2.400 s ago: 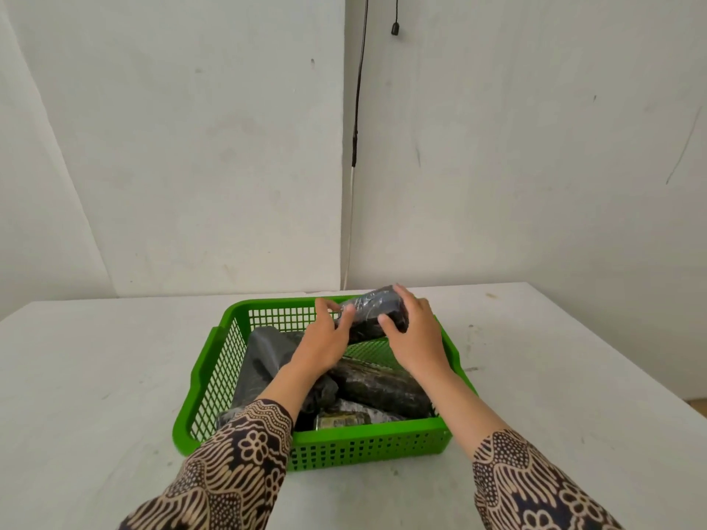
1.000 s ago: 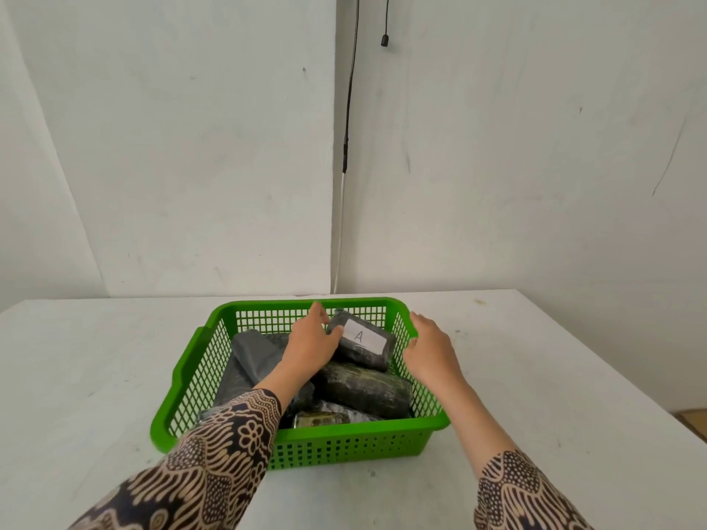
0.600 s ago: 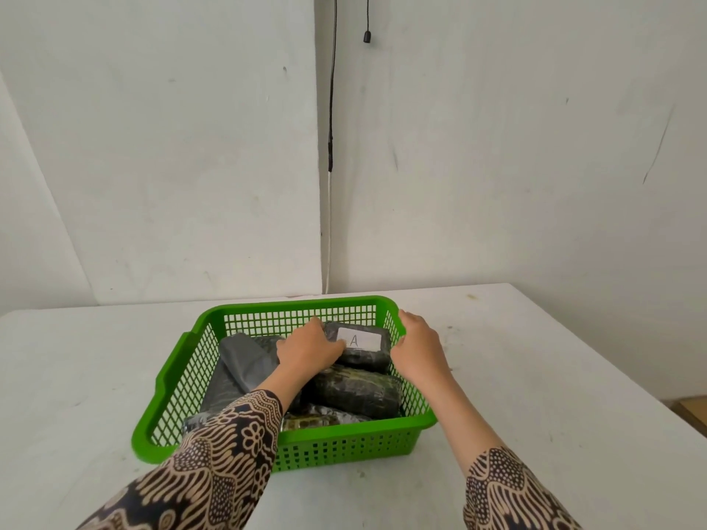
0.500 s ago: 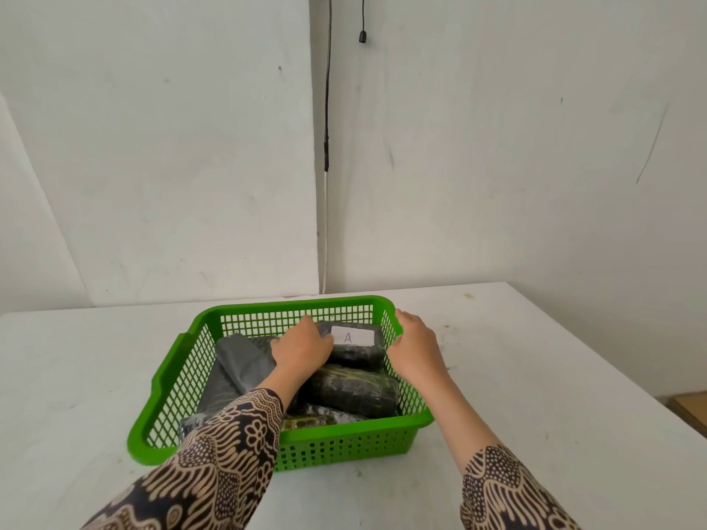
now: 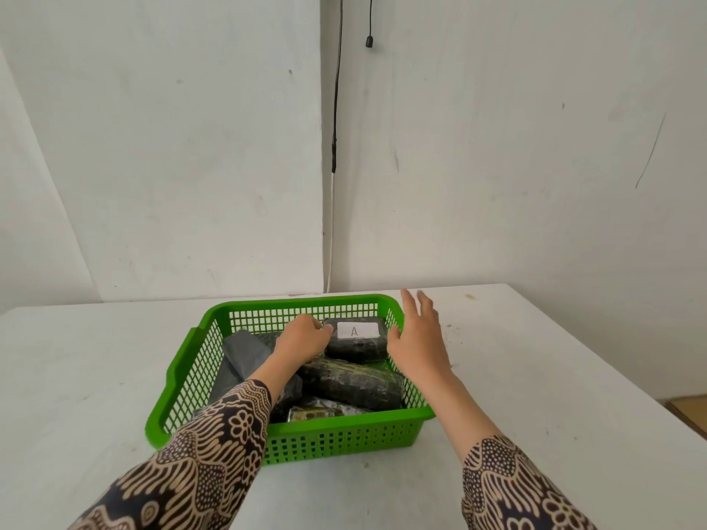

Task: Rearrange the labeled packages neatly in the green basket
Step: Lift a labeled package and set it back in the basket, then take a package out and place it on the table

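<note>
A green plastic basket [image 5: 191, 361] stands on the white table and holds several dark wrapped packages. In its far right corner lies a black package with a white label "A" [image 5: 357, 340], label facing up. My left hand [image 5: 304, 336] is curled against that package's left end, fingers closed on its edge. My right hand [image 5: 419, 334] hovers over the basket's right rim with fingers spread, holding nothing. In front of the "A" package lies a dark green-black package [image 5: 354, 382]. A grey bag [image 5: 245, 353] fills the left side, partly hidden by my left arm.
The white table [image 5: 535, 376] extends around the basket, with its right edge close at the right. White walls rise behind it, and a black cable [image 5: 336, 109] hangs down the wall corner. A small wrapped package [image 5: 311, 413] lies by the basket's near wall.
The "A" package went from held above the basket to lying in its far right corner. My right hand has lifted off the rim and opened. My left hand stays at the package.
</note>
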`<state>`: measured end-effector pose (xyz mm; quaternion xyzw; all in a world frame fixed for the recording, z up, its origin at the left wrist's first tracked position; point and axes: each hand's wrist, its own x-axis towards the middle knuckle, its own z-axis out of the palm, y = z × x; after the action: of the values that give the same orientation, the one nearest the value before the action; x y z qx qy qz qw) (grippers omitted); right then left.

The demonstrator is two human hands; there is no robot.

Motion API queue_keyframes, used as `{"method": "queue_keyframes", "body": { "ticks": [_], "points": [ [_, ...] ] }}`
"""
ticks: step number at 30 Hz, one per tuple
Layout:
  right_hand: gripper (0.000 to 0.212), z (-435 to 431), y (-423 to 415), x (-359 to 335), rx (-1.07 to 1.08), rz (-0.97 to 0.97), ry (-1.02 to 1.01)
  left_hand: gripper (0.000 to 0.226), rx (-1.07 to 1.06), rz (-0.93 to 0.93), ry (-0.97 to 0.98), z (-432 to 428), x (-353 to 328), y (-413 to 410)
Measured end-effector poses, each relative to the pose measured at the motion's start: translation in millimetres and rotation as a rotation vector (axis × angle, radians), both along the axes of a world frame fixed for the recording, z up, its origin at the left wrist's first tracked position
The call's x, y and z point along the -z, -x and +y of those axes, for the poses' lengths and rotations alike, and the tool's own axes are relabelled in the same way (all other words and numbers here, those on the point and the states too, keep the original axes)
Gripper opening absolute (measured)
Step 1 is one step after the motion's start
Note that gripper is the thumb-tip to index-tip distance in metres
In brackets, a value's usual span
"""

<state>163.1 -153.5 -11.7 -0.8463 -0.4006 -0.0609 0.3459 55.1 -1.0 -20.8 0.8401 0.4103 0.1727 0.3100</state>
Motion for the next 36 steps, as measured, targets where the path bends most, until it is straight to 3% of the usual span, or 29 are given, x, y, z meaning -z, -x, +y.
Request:
{"method": "queue_keyframes", "body": {
  "ticks": [2, 5, 6, 9, 11, 14, 18, 21, 24, 29, 33, 36],
  "points": [
    [0.038, -1, 6, -2, -0.133, -0.195, -0.101, 0.033, 0.000, -0.059, -0.016, -2, -5, 6],
    [0.018, -2, 18, -1, -0.417, -0.229, 0.059, 0.014, -0.049, -0.194, 0.014, -3, -14, 16],
    [0.020, -2, 21, 2, -0.463, -0.205, 0.167, 0.018, -0.062, -0.245, 0.031, -3, -14, 19],
    [0.053, 1, 22, 7, -0.433, -0.104, 0.518, 0.024, -0.094, -0.355, 0.076, -6, -15, 28],
    [0.062, 2, 22, 7, -0.424, -0.020, 0.599, 0.026, -0.123, -0.390, 0.104, -8, -14, 34],
    [0.055, -1, 21, 0, -0.444, 0.176, 0.473, 0.034, -0.175, -0.497, 0.174, -10, -17, 42],
    [0.032, -8, 24, -18, -0.435, 0.416, 0.130, 0.046, -0.216, -0.702, 0.158, -14, -22, 48],
    [0.033, -11, 21, -30, -0.408, 0.724, -0.190, 0.048, -0.020, -0.784, 0.339, -25, -30, 47],
    [0.039, -15, 19, -36, -0.471, 0.940, -0.332, 0.059, 0.208, -0.800, 0.466, -39, -36, 42],
    [0.044, -16, 16, -34, -0.388, 0.839, -0.451, 0.060, 0.254, -0.857, 0.481, -53, -37, 27],
    [0.063, -29, 7, -40, -0.367, 0.708, -0.366, 0.061, 0.324, -0.785, 0.447, -59, -32, 19],
    [0.058, -37, -12, -44, -0.225, 0.701, -0.462, 0.056, 0.302, -0.696, 0.429, -56, -33, 18]
  ]
}}
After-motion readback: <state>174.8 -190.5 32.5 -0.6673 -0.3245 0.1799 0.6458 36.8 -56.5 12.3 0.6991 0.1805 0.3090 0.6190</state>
